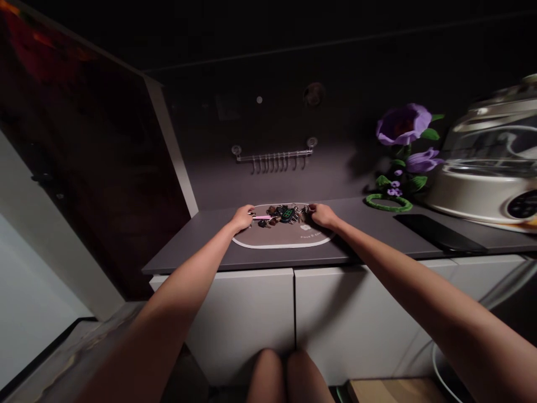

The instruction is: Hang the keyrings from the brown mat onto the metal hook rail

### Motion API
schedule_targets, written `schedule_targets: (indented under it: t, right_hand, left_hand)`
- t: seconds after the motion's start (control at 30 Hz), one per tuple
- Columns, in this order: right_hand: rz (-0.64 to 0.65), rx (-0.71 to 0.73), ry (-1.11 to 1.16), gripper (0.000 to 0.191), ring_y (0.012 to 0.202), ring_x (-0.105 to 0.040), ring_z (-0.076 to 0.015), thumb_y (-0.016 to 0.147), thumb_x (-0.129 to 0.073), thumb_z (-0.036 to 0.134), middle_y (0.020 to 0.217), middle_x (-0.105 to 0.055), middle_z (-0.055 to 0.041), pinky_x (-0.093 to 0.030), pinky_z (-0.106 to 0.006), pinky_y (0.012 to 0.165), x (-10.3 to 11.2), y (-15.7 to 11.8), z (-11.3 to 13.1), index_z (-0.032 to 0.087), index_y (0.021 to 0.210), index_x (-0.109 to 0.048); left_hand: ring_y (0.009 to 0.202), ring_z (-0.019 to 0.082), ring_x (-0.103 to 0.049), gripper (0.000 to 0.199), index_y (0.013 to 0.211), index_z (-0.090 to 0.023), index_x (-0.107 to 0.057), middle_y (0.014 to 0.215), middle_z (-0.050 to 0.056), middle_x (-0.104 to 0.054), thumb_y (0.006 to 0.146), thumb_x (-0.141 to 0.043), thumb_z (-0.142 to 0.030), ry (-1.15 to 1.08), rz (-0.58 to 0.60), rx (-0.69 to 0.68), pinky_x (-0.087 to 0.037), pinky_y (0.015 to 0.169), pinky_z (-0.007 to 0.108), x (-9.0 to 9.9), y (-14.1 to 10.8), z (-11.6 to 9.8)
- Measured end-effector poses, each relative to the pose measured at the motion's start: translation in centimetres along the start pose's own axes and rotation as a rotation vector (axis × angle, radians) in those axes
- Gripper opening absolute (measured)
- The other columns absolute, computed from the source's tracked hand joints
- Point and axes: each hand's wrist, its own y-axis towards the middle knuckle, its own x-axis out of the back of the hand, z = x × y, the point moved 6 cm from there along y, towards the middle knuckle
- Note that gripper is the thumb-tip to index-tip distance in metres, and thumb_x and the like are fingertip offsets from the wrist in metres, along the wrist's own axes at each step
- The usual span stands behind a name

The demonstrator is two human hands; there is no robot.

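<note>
This looks like somebody's home, probably a kitchen or a similar corner, though the exact room is hard to tell. A long dark-grey flat countertop (184,238) suggests it, with plain white cabinet doors (251,319) beneath and a clear rail with small hooks (274,157) on the wall above. Homely touches sit on the countertop: a taupe oval mat with a pale rim (268,238), fuzzy purple artificial flowers (403,126) towards its right end, and, farther right, a cream rounded appliance with a transparent upper part (474,190).
</note>
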Motion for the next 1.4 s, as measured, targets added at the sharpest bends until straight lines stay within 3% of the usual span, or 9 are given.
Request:
schedule_targets:
  t: [0.2, 0.3, 0.4, 0.6, 0.73, 0.83, 0.93, 1.1, 1.4]
  right_hand:
    - [-0.013, 0.241, 0.006, 0.047, 0.121, -0.042, -0.0264, 0.084, -0.042, 0.035, 0.134, -0.044, -0.0123, -0.031, -0.039, 0.100, -1.6, -0.9, 4.0, 0.019, 0.127, -0.048]
    - [0.101, 0.337, -0.044, 0.044, 0.127, -0.033, -0.0307, 0.081, -0.045, 0.048, 0.138, -0.040, -0.0055, -0.022, -0.052, 0.102, -3.2, -1.5, 5.7, 0.030, 0.122, -0.052]
    - [0.111, 0.409, -0.049, 0.038, 0.122, -0.039, -0.0280, 0.083, -0.044, 0.048, 0.130, -0.048, -0.0073, -0.024, -0.051, 0.100, -3.1, -2.1, 6.3, 0.028, 0.111, -0.058]
    - [0.032, 0.345, -0.089, 0.033, 0.113, -0.046, -0.0266, 0.086, -0.040, 0.042, 0.120, -0.054, -0.0107, -0.018, -0.057, 0.100, -1.5, -2.5, 5.1, 0.021, 0.098, -0.062]
    - [-0.030, 0.427, -0.094, 0.023, 0.118, -0.041, -0.0259, 0.083, -0.045, 0.029, 0.114, -0.057, -0.0091, -0.015, -0.051, 0.103, -1.0, -2.7, 6.4, 0.019, 0.090, -0.065]
    - [0.055, 0.501, 0.005, 0.019, 0.096, -0.053, -0.0213, 0.079, -0.050, 0.027, 0.098, -0.063, -0.0094, -0.034, -0.035, 0.091, -0.9, -3.2, 8.6, 0.016, 0.082, -0.065]
    - [0.327, 0.375, 0.289, 0.031, 0.062, -0.051, -0.0135, 0.078, -0.049, 0.042, 0.067, -0.061, -0.0051, -0.040, -0.026, 0.065, -1.4, -3.9, 10.1, 0.015, 0.068, -0.062]
    - [0.708, 0.185, 0.824, 0.070, 0.037, -0.025, -0.0077, 0.074, -0.009, 0.076, 0.037, -0.029, 0.0017, -0.024, -0.022, 0.040, -3.1, -5.5, 11.0, 0.019, 0.041, -0.034]
    - [0.659, 0.114, 1.246, 0.066, 0.033, -0.013, -0.0064, 0.067, 0.005, 0.079, 0.034, -0.014, 0.0050, -0.015, -0.021, 0.034, -3.6, -5.4, 9.2, 0.022, 0.041, -0.017]
  left_hand:
    - [0.121, 0.026, -0.043, 0.029, 0.090, -0.024, -0.066, 0.120, 0.005, -0.058, 0.062, -0.066, -0.017, 0.130, 0.157, -0.156, -0.026, 0.105, 0.037, -1.3, -1.6, -0.6]
    - [0.126, 0.023, -0.038, 0.030, 0.097, -0.028, -0.065, 0.125, 0.002, -0.055, 0.068, -0.064, -0.030, 0.210, 0.266, -0.213, -0.018, 0.109, 0.037, -2.1, -2.5, -0.8]
    - [0.123, 0.023, -0.041, 0.023, 0.096, -0.031, -0.065, 0.119, 0.001, -0.059, 0.073, -0.059, -0.031, 0.281, 0.327, -0.256, -0.017, 0.108, 0.039, -2.4, -2.8, -0.7]
    - [0.128, 0.023, -0.034, 0.020, 0.087, -0.030, -0.065, 0.117, 0.002, -0.059, 0.077, -0.053, -0.017, 0.329, 0.252, -0.237, -0.001, 0.108, 0.050, -1.3, -2.7, -0.4]
    - [0.128, 0.024, -0.034, 0.021, 0.088, -0.028, -0.063, 0.121, 0.002, -0.056, 0.073, -0.057, -0.015, 0.325, 0.175, -0.304, -0.007, 0.108, 0.050, -0.9, -3.1, -1.7]
    - [0.113, 0.025, -0.047, 0.014, 0.078, -0.022, -0.064, 0.103, 0.005, -0.062, 0.065, -0.067, -0.017, 0.167, 0.162, -0.315, -0.027, 0.102, 0.041, -0.8, -3.5, -3.6]
    - [0.071, 0.017, -0.057, 0.020, 0.059, -0.017, -0.056, 0.062, 0.003, -0.057, 0.069, -0.066, -0.031, -0.160, 0.349, -0.112, -0.044, 0.071, 0.030, -1.8, -4.2, -4.3]
    - [0.034, 0.007, -0.029, 0.057, 0.042, -0.020, -0.030, 0.035, -0.003, -0.026, 0.075, -0.039, -0.065, -0.557, 0.645, 0.237, -0.026, 0.040, 0.025, -3.5, -6.6, -3.8]
    - [0.032, 0.007, -0.021, 0.064, 0.040, -0.021, -0.023, 0.031, -0.003, -0.017, 0.068, -0.021, -0.078, -0.736, 0.530, 0.243, -0.018, 0.038, 0.024, -2.7, -6.1, -1.8]
